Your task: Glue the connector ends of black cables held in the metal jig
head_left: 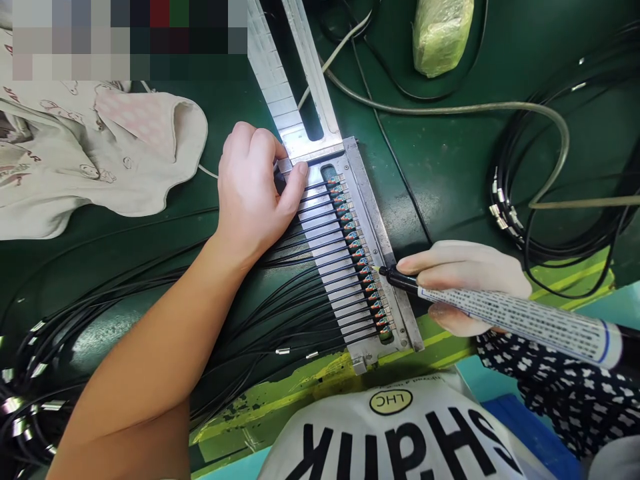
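A metal fixture (385,267) lies on the green table, with several thin black cables (320,230) laid side by side across it, their coloured ends in a row. My left hand (253,190) rests curled on the fixture's upper left end, fingers pressed on the cables there. My right hand (463,283) is closed on a long pen-like tool (505,313) with a white printed barrel. Its black tip touches the cable ends near the middle of the row.
A light patterned cloth (100,153) lies at the left. Coiled black cables (550,200) and a grey cord (475,110) lie at the right. A wrapped greenish bundle (440,33) sits at the top. A metal rail (293,73) runs up from the fixture.
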A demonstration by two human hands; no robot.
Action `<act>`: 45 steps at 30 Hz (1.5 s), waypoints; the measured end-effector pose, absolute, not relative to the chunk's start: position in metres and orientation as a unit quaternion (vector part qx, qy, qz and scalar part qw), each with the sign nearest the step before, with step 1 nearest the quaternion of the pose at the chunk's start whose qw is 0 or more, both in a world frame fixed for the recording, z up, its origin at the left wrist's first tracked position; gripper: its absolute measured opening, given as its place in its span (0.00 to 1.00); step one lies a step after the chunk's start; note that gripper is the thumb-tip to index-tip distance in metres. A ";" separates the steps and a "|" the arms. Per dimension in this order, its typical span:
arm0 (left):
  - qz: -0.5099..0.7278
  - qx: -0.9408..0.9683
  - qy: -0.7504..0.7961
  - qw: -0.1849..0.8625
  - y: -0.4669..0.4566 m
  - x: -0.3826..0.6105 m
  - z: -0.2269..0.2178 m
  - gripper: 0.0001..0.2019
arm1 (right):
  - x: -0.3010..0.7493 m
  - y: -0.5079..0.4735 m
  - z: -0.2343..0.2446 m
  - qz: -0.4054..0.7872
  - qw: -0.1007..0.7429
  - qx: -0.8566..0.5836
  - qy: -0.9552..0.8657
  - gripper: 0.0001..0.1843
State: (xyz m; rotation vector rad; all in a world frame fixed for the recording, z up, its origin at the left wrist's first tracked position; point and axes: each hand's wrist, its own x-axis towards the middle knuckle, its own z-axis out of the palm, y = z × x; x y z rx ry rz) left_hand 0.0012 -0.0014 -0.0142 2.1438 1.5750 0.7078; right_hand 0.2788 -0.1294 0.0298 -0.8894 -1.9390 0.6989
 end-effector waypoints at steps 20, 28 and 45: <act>0.245 0.769 0.563 0.179 -0.002 0.001 -0.014 0.15 | 0.277 -0.126 0.029 0.286 0.438 -0.348 -0.778 0.14; 0.249 0.777 0.557 0.156 -0.001 0.001 -0.016 0.13 | 0.282 -0.138 0.037 0.264 0.429 -0.350 -0.790 0.11; 0.256 0.765 0.558 0.193 -0.001 -0.001 -0.018 0.18 | 0.280 -0.137 0.032 0.275 0.428 -0.346 -0.788 0.13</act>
